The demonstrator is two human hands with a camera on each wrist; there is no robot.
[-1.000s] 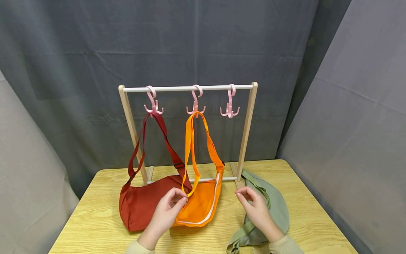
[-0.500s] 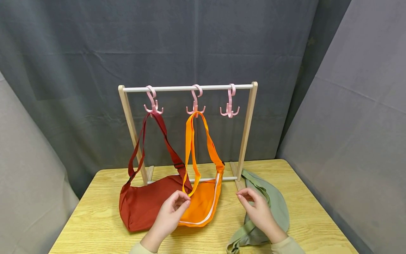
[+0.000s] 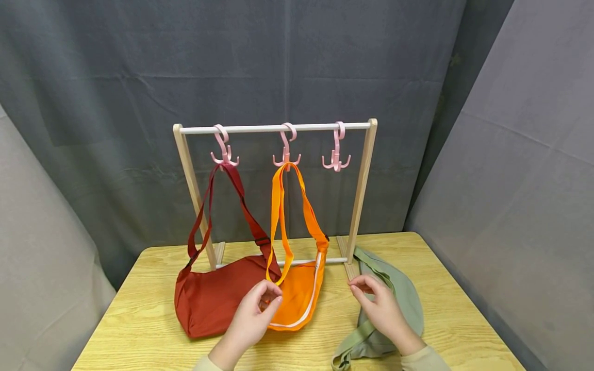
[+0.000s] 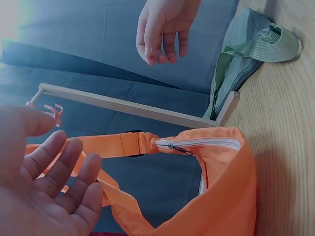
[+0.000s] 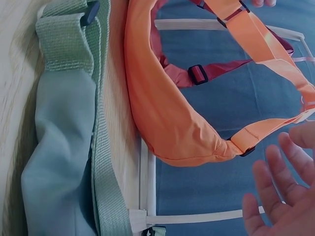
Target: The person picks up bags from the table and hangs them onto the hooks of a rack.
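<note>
My left hand (image 3: 250, 317) hovers in front of the orange shoulder bag (image 3: 301, 296), its fingers loosely curved around nothing. The bag's strap (image 3: 277, 203) hangs from the middle pink hook (image 3: 285, 149), and part of its body is hidden behind that hand. To the left, a dark red bag (image 3: 211, 299) hangs by its strap from the left pink hook (image 3: 225, 152). My right hand (image 3: 380, 312) is held over a sage green bag (image 3: 408, 293) lying on the table, covering part of it. Relaxed, separated fingers (image 5: 270, 184) show in the right wrist view.
A small rack with wooden side posts (image 3: 362, 193) and a white top rail (image 3: 250, 130) stands at the back of the wooden table (image 3: 139, 314). The right pink hook (image 3: 336, 154) carries no bag. Grey cloth walls (image 3: 510, 180) surround the table.
My left hand has drifted right and slightly down, away from the lower loop of the orange strap. My right hand has shifted slightly right. The bags stay put.
</note>
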